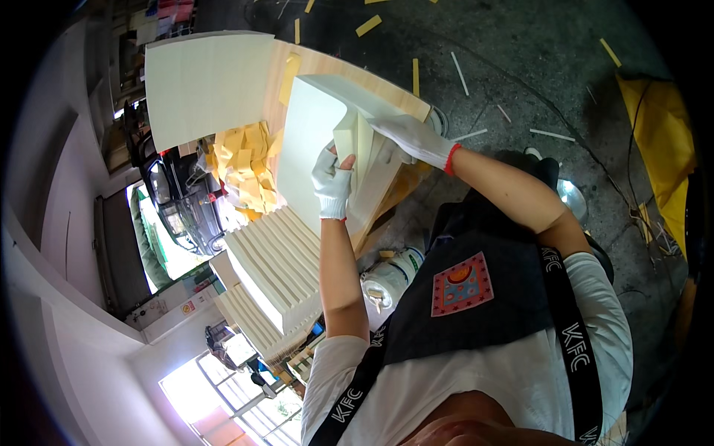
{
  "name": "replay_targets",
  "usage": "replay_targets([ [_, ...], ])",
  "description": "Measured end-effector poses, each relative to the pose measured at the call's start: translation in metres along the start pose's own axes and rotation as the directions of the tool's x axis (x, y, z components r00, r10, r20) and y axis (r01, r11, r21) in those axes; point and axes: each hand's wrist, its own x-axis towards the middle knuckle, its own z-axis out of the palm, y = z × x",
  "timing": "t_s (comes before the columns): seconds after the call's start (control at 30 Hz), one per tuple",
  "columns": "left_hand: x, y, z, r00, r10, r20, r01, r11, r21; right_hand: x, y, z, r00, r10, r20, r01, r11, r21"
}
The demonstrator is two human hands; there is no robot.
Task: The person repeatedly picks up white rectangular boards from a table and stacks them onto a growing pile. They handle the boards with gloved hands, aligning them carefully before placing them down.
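Note:
On the workbench lies a pale cream paper sheet point(305, 123), its near part curled up into a fold. My left hand point(332, 181), in a white glove with bare fingertips, is closed on the folded paper edge point(346, 140), thumb against it. My right hand point(416, 140), in a white glove with a red cuff, lies stretched along the sheet's right side. Its fingertips blend into the white paper and are hard to make out. Between the two hands the paper stands up in a narrow layered fold.
Left of the bench sits a heap of yellow paper pieces point(249, 167). A stack of folded cream paper point(271, 253) rises nearer on the left. A large paper stack point(204, 85) stands at the far left. Paper strips point(368, 26) litter the dark floor; a white roll point(390, 279) stands near my apron.

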Motion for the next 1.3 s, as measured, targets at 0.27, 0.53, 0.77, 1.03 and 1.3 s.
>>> replay_targets([
  [0.27,-0.002,0.001,-0.003,1.0,-0.026,-0.003,0.026,0.999,0.036,-0.001,0.0,0.003,1.0,-0.012,-0.002,0.012,1.0,-0.018],
  [0.53,-0.001,-0.002,-0.001,1.0,-0.009,-0.021,0.01,1.0,0.023,-0.001,0.0,0.001,1.0,-0.009,-0.002,0.009,0.999,-0.033],
  [0.77,0.0,-0.007,-0.002,0.999,-0.014,-0.031,0.015,0.999,0.041,-0.002,0.0,0.001,1.0,-0.013,-0.021,0.012,1.0,-0.013],
  [1.03,-0.01,0.004,0.01,0.967,0.219,-0.128,-0.129,0.86,0.494,-0.019,-0.031,0.012,0.972,-0.17,-0.163,0.168,0.985,-0.027],
  [1.3,-0.039,0.011,0.037,0.831,0.461,-0.312,-0.126,0.702,0.701,0.007,-0.026,0.047,0.994,0.061,0.088,-0.05,0.991,-0.126],
])
